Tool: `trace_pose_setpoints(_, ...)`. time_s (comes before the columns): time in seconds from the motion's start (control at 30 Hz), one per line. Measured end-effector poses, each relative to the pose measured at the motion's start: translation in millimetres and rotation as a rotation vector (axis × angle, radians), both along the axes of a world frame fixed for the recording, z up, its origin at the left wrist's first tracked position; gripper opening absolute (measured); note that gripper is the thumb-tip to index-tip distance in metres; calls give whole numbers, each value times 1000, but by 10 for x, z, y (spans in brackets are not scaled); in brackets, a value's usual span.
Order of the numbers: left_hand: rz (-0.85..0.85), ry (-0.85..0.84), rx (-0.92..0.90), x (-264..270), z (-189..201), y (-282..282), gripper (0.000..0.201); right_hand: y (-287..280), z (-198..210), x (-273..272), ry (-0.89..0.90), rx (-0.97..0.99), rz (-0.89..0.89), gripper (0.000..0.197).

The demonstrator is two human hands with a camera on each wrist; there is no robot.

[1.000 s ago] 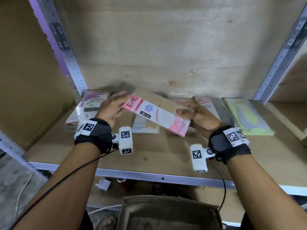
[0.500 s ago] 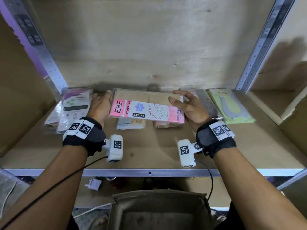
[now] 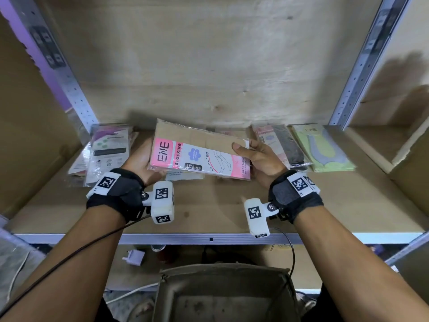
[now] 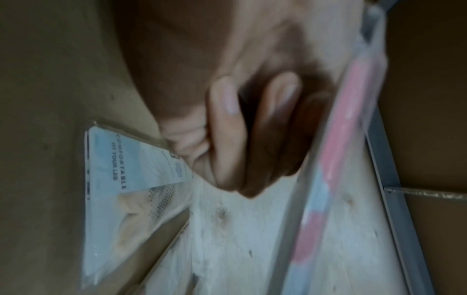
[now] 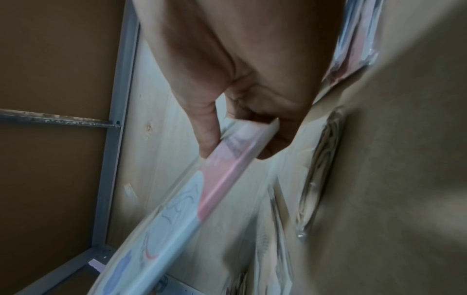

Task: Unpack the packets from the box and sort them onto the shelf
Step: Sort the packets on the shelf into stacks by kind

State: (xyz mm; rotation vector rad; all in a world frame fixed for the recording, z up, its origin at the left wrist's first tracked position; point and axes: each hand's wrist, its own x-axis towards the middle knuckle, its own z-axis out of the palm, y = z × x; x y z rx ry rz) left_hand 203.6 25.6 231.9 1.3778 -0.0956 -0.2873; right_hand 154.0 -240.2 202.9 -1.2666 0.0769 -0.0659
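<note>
A pink and white ENE stocking packet (image 3: pixel 199 159) hangs just above the wooden shelf (image 3: pixel 209 212), its long side running left to right. My left hand (image 3: pixel 139 163) holds its left end, fingers (image 4: pixel 252 139) curled beside the packet's pink edge (image 4: pixel 341 139). My right hand (image 3: pixel 257 156) pinches the right end between thumb and fingers (image 5: pixel 209 139), and the packet (image 5: pixel 202 189) runs away from them. The open cardboard box (image 3: pixel 222 293) stands below the shelf, between my arms.
More packets lie along the back of the shelf: a purple and white one (image 3: pixel 109 149) at the left, a black one (image 3: pixel 285 147) and a green one (image 3: pixel 325 149) at the right. A beige packet (image 4: pixel 131 189) lies under the held one. Metal uprights (image 3: pixel 357 73) flank the bay.
The held packet has swung from a slant to nearly level across the shelf, and its face now tips towards me. Both hands have kept hold of its ends.
</note>
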Motion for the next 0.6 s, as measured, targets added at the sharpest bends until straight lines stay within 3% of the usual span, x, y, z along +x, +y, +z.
trace_pose_setpoints(0.07, 128, 160, -95, 24, -45, -5, 28, 22, 3, -6, -6, 3, -3, 5)
trace_pose_setpoints(0.17, 96, 110, -101, 43, -109, -24, 30, 23, 2, -3, -3, -3, -24, 1)
trace_pose_setpoints(0.23, 164, 213, -157, 85, -80, -30, 28, -6, 11, 9, 14, -9, -54, 19)
trace_pose_setpoints(0.3, 257, 323, -274, 182, -76, 0, 37, -45, 23, 12, 49, 3, -74, 31)
trace_pose_setpoints(0.4, 315, 334, -298, 242, -102, 106, 58, -63, 25, 1, 96, 70, -106, 20)
trace_pose_setpoints(0.5, 274, 323, -262, 205, -130, 112, 67, -37, 11, 18, 98, 161, -81, 17)
trace_pose_setpoints(0.6, 69, 253, -37, 133, -109, -31, 67, 11, 37, 28, 100, 240, -81, 20)
